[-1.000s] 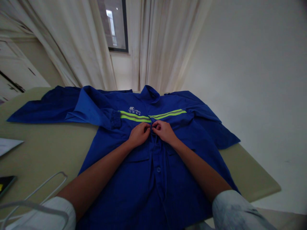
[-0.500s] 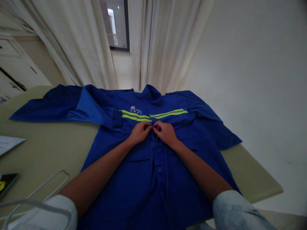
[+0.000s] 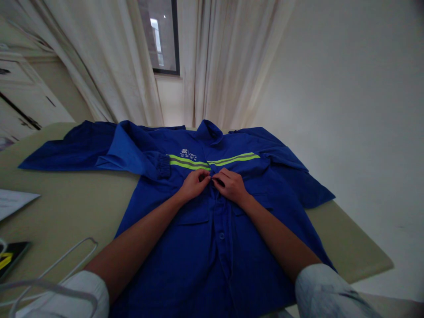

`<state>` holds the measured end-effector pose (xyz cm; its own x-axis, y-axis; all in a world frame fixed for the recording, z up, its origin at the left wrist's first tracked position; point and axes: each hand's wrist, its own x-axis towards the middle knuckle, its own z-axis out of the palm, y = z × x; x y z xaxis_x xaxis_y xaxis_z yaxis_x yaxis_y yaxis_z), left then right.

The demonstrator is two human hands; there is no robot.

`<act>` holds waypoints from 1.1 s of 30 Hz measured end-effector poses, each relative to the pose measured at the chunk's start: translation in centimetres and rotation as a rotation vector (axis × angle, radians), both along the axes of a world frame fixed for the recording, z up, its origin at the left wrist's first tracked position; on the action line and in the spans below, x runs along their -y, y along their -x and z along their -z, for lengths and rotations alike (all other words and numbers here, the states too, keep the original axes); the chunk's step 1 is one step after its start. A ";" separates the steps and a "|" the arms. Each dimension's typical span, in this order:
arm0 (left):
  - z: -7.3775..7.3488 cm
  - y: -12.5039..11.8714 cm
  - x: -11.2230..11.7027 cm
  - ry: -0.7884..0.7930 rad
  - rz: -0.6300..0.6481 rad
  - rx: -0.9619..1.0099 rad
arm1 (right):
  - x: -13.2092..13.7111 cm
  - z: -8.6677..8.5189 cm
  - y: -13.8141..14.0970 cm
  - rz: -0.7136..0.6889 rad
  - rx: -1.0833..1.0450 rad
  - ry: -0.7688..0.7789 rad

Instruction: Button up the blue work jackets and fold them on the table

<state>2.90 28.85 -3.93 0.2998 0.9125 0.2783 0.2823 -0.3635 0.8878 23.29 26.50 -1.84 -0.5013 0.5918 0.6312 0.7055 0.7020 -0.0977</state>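
Observation:
A blue work jacket [image 3: 165,265] lies front side up, its collar at the far end and a yellow-green reflective stripe [image 3: 235,159] across the chest. My left hand [image 3: 195,183] and my right hand [image 3: 230,185] meet at the front placket, just below the stripe. Both are closed, thumb against fingers, pinching the jacket's two front edges. Whether a button sits between the fingertips is hidden. Lower on the placket a button [image 3: 221,236] shows. The sleeve on the left is folded over, its gathered cuff [image 3: 164,166] resting near the stripe.
The jacket spreads over a greenish-yellow table [image 3: 66,198]. On the left are a white paper [image 3: 16,201], a dark object with a yellow mark [image 3: 15,256] and a pale cable [image 3: 66,254]. Curtains [image 3: 232,57] hang behind, and a white wall [image 3: 357,110] stands right.
Both hands keep pinching at the same place on the placket, with hardly any finger movement. The whole view has shifted slightly, so things appear a little lower.

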 end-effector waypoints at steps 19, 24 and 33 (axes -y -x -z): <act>-1.7 0.1 0.2 0.256 0.092 0.246 | 0.4 -0.8 0.1 -0.044 0.124 -0.202; -1.7 0.2 0.1 0.308 0.091 0.241 | 0.0 -1.1 -0.6 -0.161 0.203 -0.128; -1.7 0.3 0.0 0.238 0.102 0.199 | 0.0 0.1 0.2 -0.043 -0.132 0.110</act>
